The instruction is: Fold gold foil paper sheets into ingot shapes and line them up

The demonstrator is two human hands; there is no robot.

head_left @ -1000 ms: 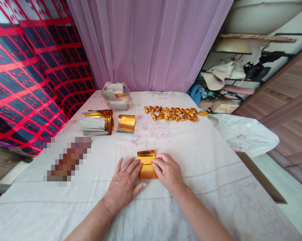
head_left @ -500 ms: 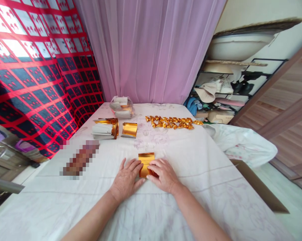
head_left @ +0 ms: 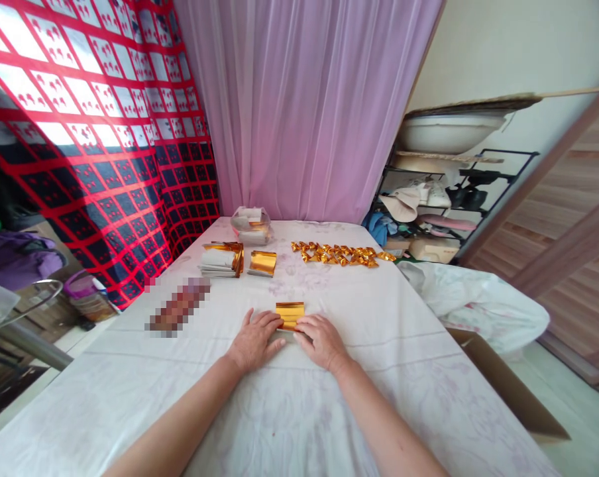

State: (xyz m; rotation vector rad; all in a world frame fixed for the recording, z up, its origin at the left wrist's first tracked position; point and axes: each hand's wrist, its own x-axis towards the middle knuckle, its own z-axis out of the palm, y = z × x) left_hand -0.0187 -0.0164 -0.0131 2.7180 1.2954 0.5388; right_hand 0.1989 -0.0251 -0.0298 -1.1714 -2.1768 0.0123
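A small sheet of gold foil paper (head_left: 290,309) lies on the cloth-covered table in front of me, with crease lines running across it. My left hand (head_left: 254,341) grips its lower left edge, fingertips on the foil and thumb stretched towards the middle below it. At the lower right edge my right hand (head_left: 322,340) holds the same sheet, fingers bent over the foil and thumb near its bottom edge. The fingers partly cover the sheet's lower corners. Beyond the hands lie a small stack of foil sheets (head_left: 262,262) and a larger, thicker stack (head_left: 222,260).
Folded gold foil pieces (head_left: 342,254) lie in rows at the back right. A clear plastic bag (head_left: 251,226) with more paper stands at the back left. A blurred-out item (head_left: 179,308) lies left. Right of the table are a white plastic bag (head_left: 483,301) and a cardboard box (head_left: 508,384).
The foil sheet has become shorter from front to back, its near part folded up. Both hands have moved slightly forward with that edge. The camera view has shifted a little.
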